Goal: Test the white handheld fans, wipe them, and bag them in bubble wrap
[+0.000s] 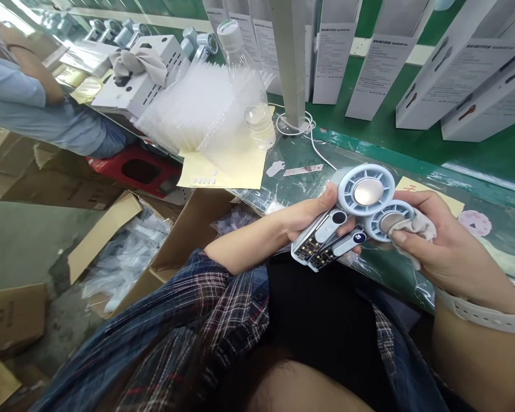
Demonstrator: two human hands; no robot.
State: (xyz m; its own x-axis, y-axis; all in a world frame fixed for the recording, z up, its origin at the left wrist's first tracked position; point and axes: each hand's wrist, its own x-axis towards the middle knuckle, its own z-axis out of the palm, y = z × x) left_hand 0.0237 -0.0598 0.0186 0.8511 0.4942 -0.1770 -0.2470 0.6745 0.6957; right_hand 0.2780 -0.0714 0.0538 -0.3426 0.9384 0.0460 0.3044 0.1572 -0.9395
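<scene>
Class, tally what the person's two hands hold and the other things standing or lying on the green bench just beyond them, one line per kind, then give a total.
Handheld fans, left hand: 2
Wiping cloth, right hand: 1
Clear plastic bottle: 1
Yellow paper sheet: 1
White cable coil: 1
Total: 6

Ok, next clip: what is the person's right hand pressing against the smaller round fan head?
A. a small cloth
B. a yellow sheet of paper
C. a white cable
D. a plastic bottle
A: the right hand pinches a small cloth against the smaller fan head, while the left hand grips the two fans by their handles; the bottle stands apart on the table.
</scene>
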